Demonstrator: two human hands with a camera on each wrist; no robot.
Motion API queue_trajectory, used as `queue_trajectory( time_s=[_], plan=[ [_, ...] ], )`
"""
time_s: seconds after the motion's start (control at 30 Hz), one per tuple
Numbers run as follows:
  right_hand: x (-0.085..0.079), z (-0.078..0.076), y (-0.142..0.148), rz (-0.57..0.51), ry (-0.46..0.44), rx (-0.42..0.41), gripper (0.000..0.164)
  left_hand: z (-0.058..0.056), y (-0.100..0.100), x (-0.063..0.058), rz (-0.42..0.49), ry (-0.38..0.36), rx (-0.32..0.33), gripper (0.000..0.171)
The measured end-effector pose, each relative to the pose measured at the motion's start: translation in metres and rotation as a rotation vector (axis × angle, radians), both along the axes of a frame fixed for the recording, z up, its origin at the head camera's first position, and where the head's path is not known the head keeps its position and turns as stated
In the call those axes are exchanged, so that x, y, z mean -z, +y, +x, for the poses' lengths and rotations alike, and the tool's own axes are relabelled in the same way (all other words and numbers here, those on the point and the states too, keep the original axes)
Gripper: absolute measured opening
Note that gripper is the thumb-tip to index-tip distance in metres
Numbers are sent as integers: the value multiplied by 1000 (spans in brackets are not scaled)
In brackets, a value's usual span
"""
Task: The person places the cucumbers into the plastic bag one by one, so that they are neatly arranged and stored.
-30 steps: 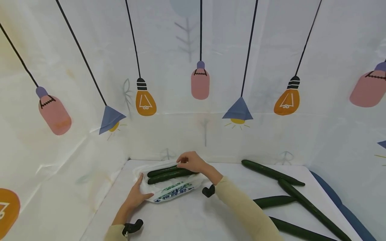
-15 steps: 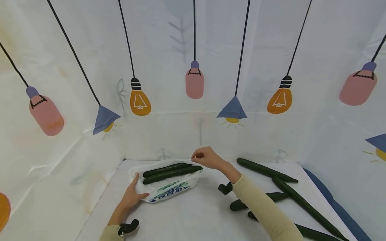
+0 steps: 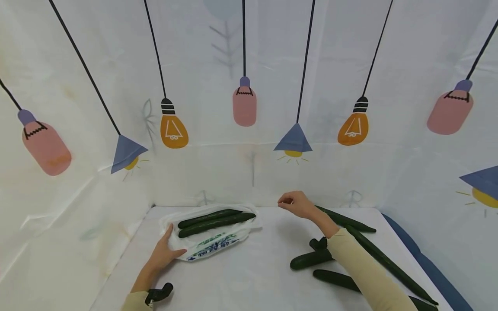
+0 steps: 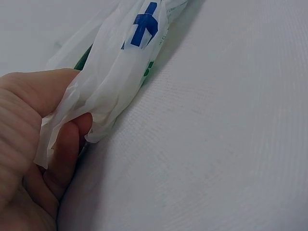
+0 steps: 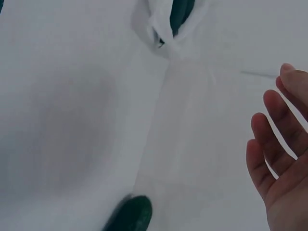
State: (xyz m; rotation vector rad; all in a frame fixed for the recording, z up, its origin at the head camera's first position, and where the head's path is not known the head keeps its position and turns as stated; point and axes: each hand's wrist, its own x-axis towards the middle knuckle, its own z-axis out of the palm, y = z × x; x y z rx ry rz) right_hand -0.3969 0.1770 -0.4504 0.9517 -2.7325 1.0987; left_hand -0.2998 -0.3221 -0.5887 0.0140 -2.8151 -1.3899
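Observation:
A white plastic bag (image 3: 221, 247) with green and blue print lies on the left of the table. Two dark green cucumbers (image 3: 216, 224) are side by side in it, showing through its open upper side. My left hand (image 3: 161, 255) grips the bag's near left end; in the left wrist view the plastic (image 4: 113, 79) runs between the thumb and the curled fingers (image 4: 65, 154). Raised over the back of the table, my right hand (image 3: 299, 204) holds nothing, and its fingers are loosely bent in the right wrist view. One cucumber (image 3: 346, 219) lies partly behind its forearm.
More cucumbers lie on the right side of the table: a long slanting one (image 3: 393, 263) and two nearer ones (image 3: 311, 260), partly hidden by the right sleeve (image 3: 365, 263). A curtain printed with lamps (image 3: 245, 168) stands close behind the table (image 3: 241, 285).
My right hand has let go of the two cucumbers in the bag and moved away to the right. The left hand has stayed on the bag. The head view has shifted slightly.

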Motion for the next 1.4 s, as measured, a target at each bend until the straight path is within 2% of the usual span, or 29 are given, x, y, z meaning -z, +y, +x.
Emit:
queue_trajectory(
  time_s=[0.1,0.33,0.53,0.7,1.07,1.3,1.4],
  plan=[
    [3,-2,18,-6,-12,55,11,0,-3,-1,4,1,-1,120],
    [18,-15,63,19,72,142,12,2,-4,-6,-3,5,5,119],
    [27,-24,97,53,30,204,16,5,-2,-11,13,2,3,117],
    [28,-26,118,56,23,254,19,6,-4,-11,-1,24,-1,117],
    [43,-19,154,8,-73,321,33,4,-2,-3,28,-3,6,117],
    [59,-18,162,8,-45,327,46,2,2,-2,43,-6,1,118],
    [65,-16,165,22,-91,346,51,2,3,-2,39,-8,-2,118]
  ],
)
